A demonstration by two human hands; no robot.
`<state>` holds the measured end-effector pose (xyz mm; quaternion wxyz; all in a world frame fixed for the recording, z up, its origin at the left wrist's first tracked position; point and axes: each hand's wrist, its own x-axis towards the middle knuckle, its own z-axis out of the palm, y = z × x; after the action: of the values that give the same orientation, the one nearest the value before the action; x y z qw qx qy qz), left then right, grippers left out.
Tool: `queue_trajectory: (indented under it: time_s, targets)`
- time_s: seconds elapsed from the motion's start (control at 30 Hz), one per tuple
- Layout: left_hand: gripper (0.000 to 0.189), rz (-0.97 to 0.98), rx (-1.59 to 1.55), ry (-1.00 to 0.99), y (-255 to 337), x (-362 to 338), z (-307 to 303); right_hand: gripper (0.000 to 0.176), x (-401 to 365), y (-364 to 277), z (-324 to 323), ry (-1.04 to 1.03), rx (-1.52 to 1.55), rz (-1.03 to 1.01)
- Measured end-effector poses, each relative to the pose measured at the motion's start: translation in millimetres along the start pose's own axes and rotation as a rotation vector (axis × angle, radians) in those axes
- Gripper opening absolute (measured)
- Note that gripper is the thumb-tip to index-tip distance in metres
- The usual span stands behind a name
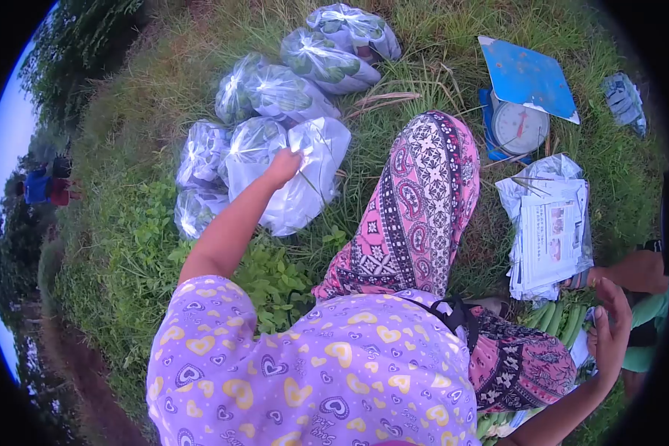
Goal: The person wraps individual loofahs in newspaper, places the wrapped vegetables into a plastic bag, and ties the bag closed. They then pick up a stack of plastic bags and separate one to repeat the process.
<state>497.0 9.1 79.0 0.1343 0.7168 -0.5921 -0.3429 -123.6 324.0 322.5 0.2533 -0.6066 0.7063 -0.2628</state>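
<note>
On the left, my left hand is closed on the upper part of a filled clear plastic bag, which stands on the grass among other bags. Beside it sit more tied clear bags with green produce showing through. My right hand is raised at the right, fingers apart, holding nothing. Below and beside that hand lie long green vegetables, partly hidden by my leg. A stack of newspaper sheets rests on plastic just above them.
A weighing scale with a blue top plate stands on the grass at upper right, a crumpled plastic bag beyond it. Another person's arm reaches in at the right edge. A distant person is at far left.
</note>
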Motion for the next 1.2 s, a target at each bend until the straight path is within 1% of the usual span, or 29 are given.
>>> queue_trajectory:
  time_s: [0.07, 0.13, 0.2, 0.23, 0.3, 0.37, 0.4, 0.43, 0.47, 0.5, 0.53, 0.6, 0.63, 0.67, 0.73, 0.77, 0.87, 0.9, 0.97, 1.07, 1.13, 1.2]
  targets:
    - [0.039, 0.111, -0.349, 0.159, 70.6, -40.7, -41.9, 0.040, 7.8, -5.3, -1.9, -0.003, 0.067, -0.046]
    - [0.040, 0.099, -0.399, 0.153, 96.4, -26.3, -94.2, 0.040, 22.0, -9.7, -0.5, 0.004, 0.129, -0.087]
    - [0.036, 0.243, -0.719, 0.106, 178.8, -64.5, -124.9, 0.040, 28.7, -17.6, 3.0, 0.048, 0.165, -0.137]
    - [0.036, 0.324, -0.760, 0.096, 219.0, -83.3, -131.4, 0.036, 32.6, -25.5, 8.4, 0.114, 0.235, -0.172]
    - [0.036, 0.492, -0.843, 0.040, 287.3, -115.5, -133.9, 0.033, 43.3, -37.8, 3.0, 0.114, 0.107, -0.323]
    - [0.037, 0.691, -0.959, -0.132, 343.5, -130.2, -114.4, 0.032, 54.6, -38.9, 2.1, 0.145, 0.175, -0.366]
    - [0.038, 0.780, -1.016, -0.237, 368.9, -132.6, -101.5, 0.032, 59.8, -35.4, 7.2, 0.144, 0.337, -0.360]
    - [0.040, 0.875, -0.992, -0.347, 389.9, -125.4, -85.6, 0.033, 64.0, -33.6, 11.7, 0.118, 0.455, -0.335]
    - [0.040, 0.910, -1.011, -0.439, 414.3, -130.9, -65.9, 0.038, 69.8, -30.9, 18.9, 0.107, 0.574, -0.339]
    - [0.041, 0.938, -1.031, -0.534, 436.1, -141.6, -39.4, 0.046, 76.8, -25.4, 27.9, 0.119, 0.637, -0.324]
    - [0.041, 0.957, -1.050, -0.630, 455.8, -153.2, -11.9, 0.058, 79.2, -27.7, 34.6, 0.151, 0.669, -0.249]
    - [0.042, 0.938, -1.099, -0.758, 487.5, -174.6, 44.7, 0.066, 84.9, -16.9, 49.2, 0.202, 0.745, -0.241]
    - [0.042, 0.921, -1.125, -0.812, 497.2, -184.8, 71.2, 0.066, 82.3, -13.5, 53.7, 0.188, 0.823, -0.245]
    - [0.042, 0.907, -1.078, -0.829, 502.1, -190.7, 94.8, 0.067, 78.8, -11.2, 55.8, 0.167, 0.900, -0.257]
    - [0.041, 0.883, -0.986, -0.834, 503.8, -194.8, 136.1, 0.062, 69.9, -7.4, 55.9, 0.089, 1.024, -0.237]
    - [0.040, 0.867, -0.976, -0.834, 502.8, -201.0, 153.7, 0.045, 71.2, -5.5, 62.2, 0.220, 1.080, -0.259]
    - [0.038, 0.806, -0.957, -0.818, 494.7, -206.7, 184.9, 0.027, 67.8, 18.1, 54.5, 0.236, 1.045, -0.073]
    - [0.037, 0.789, -0.958, -0.821, 490.8, -204.4, 189.0, 0.018, 66.5, 22.1, 56.7, 0.303, 1.106, -0.084]
    - [0.035, 0.755, -0.952, -0.828, 483.0, -183.5, 197.5, 0.018, 61.1, 36.4, 54.1, 0.343, 1.104, -0.012]
    - [0.035, 0.643, -1.000, -0.766, 482.4, -186.6, 181.3, 0.022, 53.7, 53.8, 51.1, 0.403, 1.084, 0.089]
    - [0.035, 0.708, -0.911, -0.743, 483.1, -178.9, 175.4, 0.028, 53.8, 60.1, 52.3, 0.441, 1.131, 0.161]
    - [0.036, 0.780, -0.807, -0.725, 485.8, -175.0, 173.2, 0.037, 56.2, 59.5, 55.0, 0.518, 1.069, 0.191]
